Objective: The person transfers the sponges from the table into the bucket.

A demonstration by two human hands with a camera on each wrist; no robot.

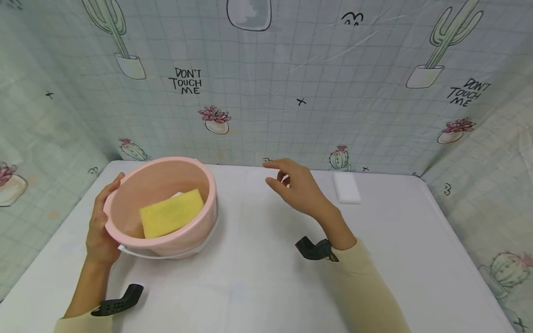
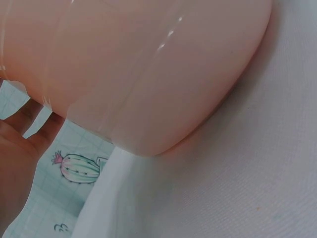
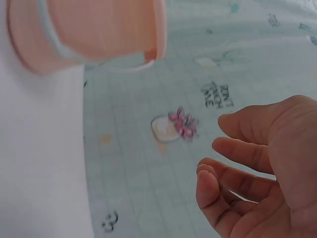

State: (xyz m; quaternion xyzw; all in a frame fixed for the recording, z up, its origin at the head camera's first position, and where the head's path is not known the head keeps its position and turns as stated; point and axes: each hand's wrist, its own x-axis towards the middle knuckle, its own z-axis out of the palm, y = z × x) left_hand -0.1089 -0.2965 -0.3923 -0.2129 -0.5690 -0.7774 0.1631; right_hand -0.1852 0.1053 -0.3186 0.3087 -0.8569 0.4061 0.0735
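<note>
A pink bucket (image 1: 160,169) stands on the white table at the left, its pale handle (image 1: 179,255) hanging down in front. My left hand (image 1: 101,226) holds the bucket at its left side, fingers curving along the outside near the rim. The left wrist view shows fingers (image 2: 49,128) against the pink wall. Inside the bucket lies a yellow rectangular sponge (image 1: 172,213), with a bit of something white showing behind it. To the right of the bucket, my right hand (image 1: 297,187) hovers above the table, fingers loosely bent, thumb apart, holding nothing.
A white rectangular block (image 1: 346,188) lies near the table's back edge, right of my right hand. A printed cloth (image 1: 266,92) with cactus drawings hangs behind the table (image 1: 250,286) and along both sides. Each wrist wears a black mount (image 1: 313,249).
</note>
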